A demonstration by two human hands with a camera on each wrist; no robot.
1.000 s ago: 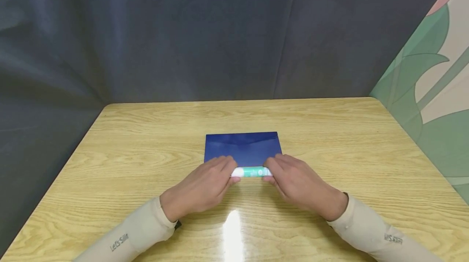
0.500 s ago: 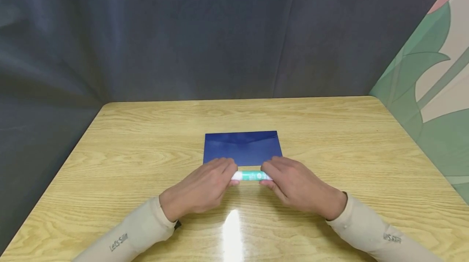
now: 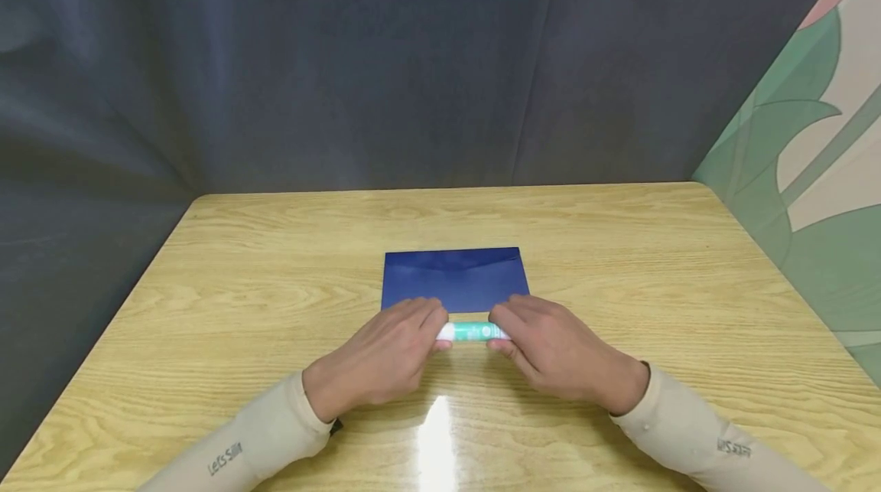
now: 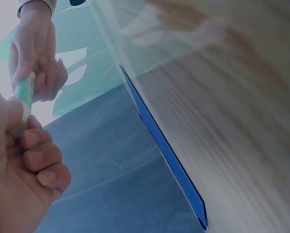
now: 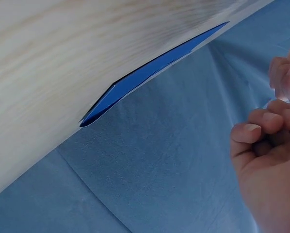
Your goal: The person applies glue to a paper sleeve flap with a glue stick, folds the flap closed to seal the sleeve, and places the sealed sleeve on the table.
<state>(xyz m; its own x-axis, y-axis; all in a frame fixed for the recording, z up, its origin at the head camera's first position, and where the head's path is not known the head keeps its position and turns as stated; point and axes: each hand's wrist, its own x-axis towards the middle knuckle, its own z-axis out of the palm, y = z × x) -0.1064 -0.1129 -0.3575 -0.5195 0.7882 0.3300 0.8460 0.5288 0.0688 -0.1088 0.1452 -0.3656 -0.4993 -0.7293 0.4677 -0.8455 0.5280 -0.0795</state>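
A white and green glue stick (image 3: 471,331) is held level between my two hands, above the table. My left hand (image 3: 381,354) grips its white left end with curled fingers and thumb. Its other end is pinched by my right hand (image 3: 560,350); both tips of the stick are hidden in the fingers. Just beyond the hands lies a dark blue envelope (image 3: 454,281), flap side up, its near corners partly covered by the hands in the head view. In the left wrist view the glue stick (image 4: 24,92) spans the gap between both hands.
The wood-grain table (image 3: 275,262) carries a bright light reflection near its front. Dark cloth (image 3: 385,63) hangs behind and at the left. A panel with a green leaf pattern (image 3: 826,262) stands along the right side.
Both hands have come slightly down and nearer with the glue stick, and the right hand has shifted a little left. The envelope has stayed in place.
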